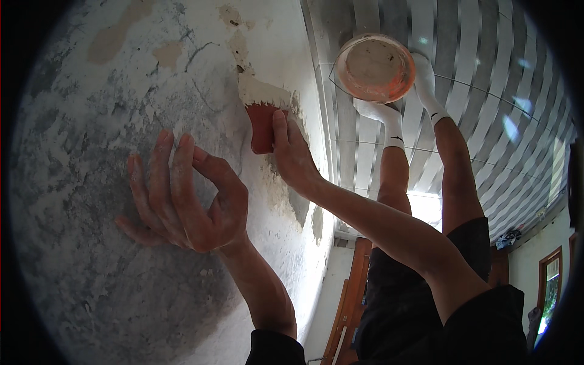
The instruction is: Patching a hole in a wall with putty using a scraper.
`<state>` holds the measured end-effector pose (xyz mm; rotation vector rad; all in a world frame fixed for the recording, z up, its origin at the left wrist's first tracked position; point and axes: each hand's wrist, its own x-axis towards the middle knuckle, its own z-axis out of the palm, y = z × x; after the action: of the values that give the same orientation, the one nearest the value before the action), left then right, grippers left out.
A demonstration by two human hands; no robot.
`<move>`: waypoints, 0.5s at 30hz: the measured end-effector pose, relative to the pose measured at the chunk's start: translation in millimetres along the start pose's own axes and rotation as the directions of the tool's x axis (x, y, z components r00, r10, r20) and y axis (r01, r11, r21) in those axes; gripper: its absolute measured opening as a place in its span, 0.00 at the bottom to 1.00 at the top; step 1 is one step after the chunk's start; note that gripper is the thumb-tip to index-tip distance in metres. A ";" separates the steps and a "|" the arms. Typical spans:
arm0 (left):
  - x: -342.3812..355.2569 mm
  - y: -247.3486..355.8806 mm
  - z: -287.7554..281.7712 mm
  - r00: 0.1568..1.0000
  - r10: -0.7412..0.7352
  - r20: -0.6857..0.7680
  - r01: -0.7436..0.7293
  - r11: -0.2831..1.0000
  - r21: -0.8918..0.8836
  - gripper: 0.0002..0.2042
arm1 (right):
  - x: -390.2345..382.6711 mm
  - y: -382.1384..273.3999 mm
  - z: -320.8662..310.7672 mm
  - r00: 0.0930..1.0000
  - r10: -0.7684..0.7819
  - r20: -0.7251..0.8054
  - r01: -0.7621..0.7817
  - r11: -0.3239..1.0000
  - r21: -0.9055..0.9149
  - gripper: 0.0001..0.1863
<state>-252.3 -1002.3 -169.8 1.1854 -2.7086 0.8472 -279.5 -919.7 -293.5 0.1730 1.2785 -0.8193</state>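
Note:
My right hand (292,152) grips a red flat scraper (260,128) against the wall (121,73), over a rough patch of pale, flaking filler (264,90) whose top edge is ragged. To the left, my left hand (185,194) is raised at the grey, mottled wall with fingers apart and curved, holding nothing; whether its fingertips touch the surface I cannot tell. Pale dust shows on its fingers.
An orange-stained bucket (404,76) with pale material inside stands on the striped tile floor (499,109) between my socked feet (429,79). The wall meets the floor along a skirting edge. Wooden doors (356,286) and a window (550,286) show near the lower rim.

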 end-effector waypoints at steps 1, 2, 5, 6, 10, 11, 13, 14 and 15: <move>0.0 0.1 -0.3 1.000 0.004 0.002 -0.004 1.000 0.005 0.09 | -2.3 0.4 -1.8 0.999 0.027 0.021 -0.027 1.000 0.016 0.33; -0.2 -0.1 -0.5 1.000 0.004 0.003 -0.004 1.000 0.006 0.09 | -2.0 0.4 -3.2 0.999 0.028 0.022 -0.028 0.999 0.016 0.33; 0.4 1.0 -0.3 1.000 -0.002 0.005 0.002 1.000 0.006 0.09 | 6.7 -0.6 -6.3 0.997 0.077 -0.001 -0.076 0.996 0.048 0.33; 0.7 1.1 -0.3 1.000 0.000 0.005 0.000 1.000 0.008 0.09 | 12.2 -1.5 -4.7 0.998 0.051 -0.022 -0.050 0.997 0.063 0.34; 3.3 2.5 -0.3 1.000 0.000 0.000 0.000 1.000 0.009 0.09 | 24.1 -4.2 1.5 0.999 0.015 -0.035 -0.015 1.000 0.011 0.37; 3.4 3.3 0.2 1.000 -0.001 -0.001 0.001 1.000 0.008 0.09 | 24.0 -2.2 0.8 0.999 0.014 -0.037 -0.013 1.000 0.010 0.37; 2.3 3.0 0.2 1.000 -0.004 0.006 0.004 1.000 0.003 0.09 | 18.7 2.7 1.7 0.999 0.045 -0.007 -0.046 0.998 -0.038 0.38; 1.2 2.0 0.0 1.000 -0.003 0.007 0.003 1.000 0.006 0.09 | 14.1 5.8 1.0 0.999 0.046 -0.004 -0.046 0.998 -0.037 0.38; 0.0 1.1 -0.2 1.000 -0.004 0.008 0.004 1.000 0.004 0.09 | 8.7 9.2 -2.0 0.997 0.078 0.006 -0.078 0.996 -0.033 0.38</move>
<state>-253.1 -1001.5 -170.1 1.1970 -2.7113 0.8497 -274.8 -915.9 -304.8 0.1926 1.2699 -0.7309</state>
